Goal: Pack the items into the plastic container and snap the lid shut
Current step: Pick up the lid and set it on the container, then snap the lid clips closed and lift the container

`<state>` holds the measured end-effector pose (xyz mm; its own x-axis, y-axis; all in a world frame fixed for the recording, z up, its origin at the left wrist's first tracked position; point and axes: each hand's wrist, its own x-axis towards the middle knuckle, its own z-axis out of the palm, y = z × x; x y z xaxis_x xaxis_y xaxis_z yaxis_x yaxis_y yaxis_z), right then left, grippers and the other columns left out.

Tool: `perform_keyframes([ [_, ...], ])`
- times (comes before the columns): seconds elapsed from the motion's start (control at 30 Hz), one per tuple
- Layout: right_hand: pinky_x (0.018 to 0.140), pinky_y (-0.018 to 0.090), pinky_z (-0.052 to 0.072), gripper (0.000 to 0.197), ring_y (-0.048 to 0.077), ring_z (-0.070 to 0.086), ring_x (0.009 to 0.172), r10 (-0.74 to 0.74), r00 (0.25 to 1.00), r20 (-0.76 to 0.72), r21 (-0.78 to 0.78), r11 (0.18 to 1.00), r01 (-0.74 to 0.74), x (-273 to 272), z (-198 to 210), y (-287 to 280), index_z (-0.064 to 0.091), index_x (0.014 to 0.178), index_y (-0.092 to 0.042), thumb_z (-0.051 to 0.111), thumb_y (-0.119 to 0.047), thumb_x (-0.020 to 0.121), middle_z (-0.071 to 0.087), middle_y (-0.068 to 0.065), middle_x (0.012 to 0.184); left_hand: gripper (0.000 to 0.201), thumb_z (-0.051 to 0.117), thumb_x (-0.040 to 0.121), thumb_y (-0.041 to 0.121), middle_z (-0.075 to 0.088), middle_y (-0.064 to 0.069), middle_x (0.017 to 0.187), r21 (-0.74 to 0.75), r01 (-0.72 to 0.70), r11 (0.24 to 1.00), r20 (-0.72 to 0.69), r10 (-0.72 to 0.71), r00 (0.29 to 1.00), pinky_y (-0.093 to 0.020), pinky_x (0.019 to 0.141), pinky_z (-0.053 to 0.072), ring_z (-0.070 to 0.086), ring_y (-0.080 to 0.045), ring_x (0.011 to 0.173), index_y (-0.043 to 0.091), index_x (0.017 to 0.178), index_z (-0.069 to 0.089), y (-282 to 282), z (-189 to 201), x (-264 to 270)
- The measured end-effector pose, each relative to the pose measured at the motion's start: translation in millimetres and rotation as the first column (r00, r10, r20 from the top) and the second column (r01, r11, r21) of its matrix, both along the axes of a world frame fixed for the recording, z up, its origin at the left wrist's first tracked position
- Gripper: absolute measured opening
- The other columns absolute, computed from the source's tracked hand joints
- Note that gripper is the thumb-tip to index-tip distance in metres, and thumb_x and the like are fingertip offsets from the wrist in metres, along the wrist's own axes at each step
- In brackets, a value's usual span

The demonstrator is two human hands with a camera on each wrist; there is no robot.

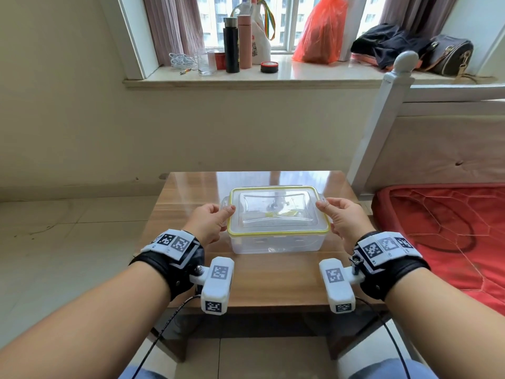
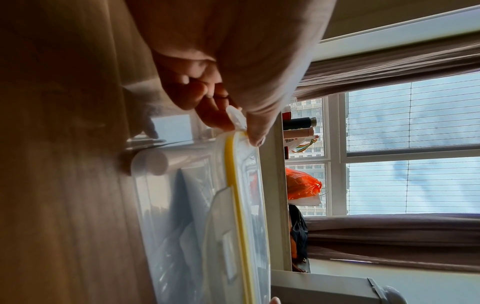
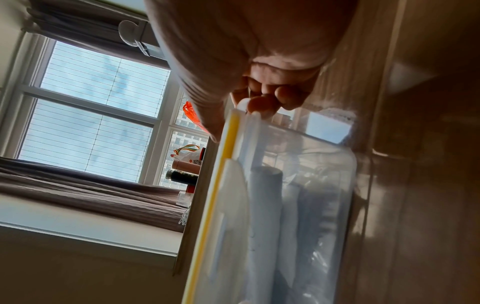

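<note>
A clear plastic container (image 1: 276, 243) stands in the middle of the small wooden table (image 1: 273, 283). Its clear lid (image 1: 276, 212) with a yellow seal lies on top, and items show dimly through it. My left hand (image 1: 211, 221) grips the lid's left end flap (image 2: 235, 118), thumb on the lid's top and fingers curled under the flap. My right hand (image 1: 341, 220) holds the right end flap (image 3: 244, 107) the same way. The front flap (image 2: 226, 236) lies down against the wall. In the wrist views the items inside are blurred.
A bed with a red cover (image 1: 451, 236) and a white post (image 1: 382, 127) stands right of the table. The window sill (image 1: 246, 75) behind holds bottles, a glass, a red bag and dark bags. Tiled floor lies to the left.
</note>
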<state>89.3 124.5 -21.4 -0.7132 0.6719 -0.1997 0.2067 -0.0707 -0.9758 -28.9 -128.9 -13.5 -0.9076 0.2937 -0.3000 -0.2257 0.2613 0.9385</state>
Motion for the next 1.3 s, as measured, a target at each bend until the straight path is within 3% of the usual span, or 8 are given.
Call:
perform_keyframes([
  [0.33,0.054,0.018,0.036,0.041,0.006,0.052,0.064,0.002,1.000,-0.002,0.065,0.998,-0.002,1,-1,-2,0.059,0.122,-0.001,0.068,-0.021,0.087,0.061,-0.002,0.085,0.031,0.066,0.085,0.040,0.061,-0.004,0.091,-0.004,0.009,1.000,0.001,-0.009,1.000,-0.025,0.049,0.039,0.053,-0.014,0.073,0.012,0.100,0.062,-1,-6,-1],
  [0.47,0.059,0.021,0.039,0.042,0.008,0.056,0.072,-0.016,1.000,-0.014,0.102,0.995,0.017,2,-4,-5,0.059,0.122,-0.001,0.068,-0.022,0.086,0.064,0.007,0.100,0.048,0.064,0.088,0.033,0.061,-0.003,0.102,0.020,-0.011,1.000,-0.056,0.012,0.998,-0.023,0.041,0.044,0.057,-0.012,0.075,0.019,0.131,0.047,2,-10,-1],
  [0.63,0.070,0.024,0.045,0.039,0.003,0.054,0.077,-0.070,0.996,-0.051,0.177,0.981,0.078,2,-9,-9,0.058,0.120,-0.011,0.069,-0.028,0.085,0.061,0.002,0.098,0.075,0.067,0.071,0.054,0.064,0.004,0.126,0.024,-0.053,0.998,-0.133,0.056,0.990,-0.044,0.096,0.051,0.062,-0.017,0.112,0.025,0.137,0.049,3,-14,8],
  [0.73,0.083,0.041,0.055,0.037,0.013,0.062,0.084,-0.124,0.991,-0.040,0.174,0.976,0.129,1,-12,-12,0.059,0.109,-0.017,0.073,-0.035,0.080,0.065,0.005,0.104,0.070,0.062,0.082,0.048,0.053,0.006,0.142,0.011,-0.039,0.999,-0.146,0.041,0.988,-0.032,0.112,0.035,0.050,-0.013,0.130,0.020,0.144,0.044,7,-10,16],
  [0.83,0.088,0.052,0.054,0.037,0.025,0.067,0.095,-0.140,0.990,-0.008,0.138,0.980,0.140,0,-15,-12,0.061,0.098,-0.021,0.075,-0.044,0.072,0.069,0.004,0.100,0.058,0.051,0.093,0.042,0.050,0.010,0.142,-0.035,-0.026,0.999,-0.177,0.019,0.984,-0.020,0.106,0.029,0.046,-0.010,0.130,0.017,0.144,0.043,10,-12,17],
  [0.97,0.090,0.049,0.054,0.025,0.029,0.068,0.099,-0.152,0.988,-0.007,0.085,0.985,0.152,-1,-16,-14,0.062,0.085,-0.023,0.075,-0.042,0.073,0.071,0.007,0.104,0.068,0.048,0.079,0.059,0.062,0.006,0.133,-0.054,-0.004,0.999,-0.181,-0.006,0.984,-0.039,0.110,0.039,0.057,-0.016,0.123,0.022,0.135,0.055,13,-21,12],
  [1.1,0.086,0.053,0.056,0.022,0.025,0.068,0.085,-0.163,0.986,-0.033,0.035,0.986,0.164,1,-17,-17,0.064,0.077,-0.022,0.076,-0.041,0.072,0.072,0.006,0.093,0.043,0.045,0.097,0.035,0.062,0.004,0.131,-0.087,-0.009,0.996,-0.197,-0.008,0.980,-0.033,0.109,0.038,0.056,-0.015,0.121,0.017,0.134,0.057,14,-14,14],
  [1.3,0.087,0.051,0.056,0.016,0.023,0.067,0.080,-0.161,0.985,-0.069,-0.001,0.987,0.161,1,-17,-21,0.066,0.074,-0.020,0.075,-0.033,0.077,0.072,0.004,0.084,0.051,0.051,0.087,0.046,0.064,0.007,0.130,-0.054,-0.034,0.998,-0.167,0.024,0.986,-0.039,0.109,0.040,0.058,-0.016,0.121,0.019,0.130,0.060,11,-20,10],
])
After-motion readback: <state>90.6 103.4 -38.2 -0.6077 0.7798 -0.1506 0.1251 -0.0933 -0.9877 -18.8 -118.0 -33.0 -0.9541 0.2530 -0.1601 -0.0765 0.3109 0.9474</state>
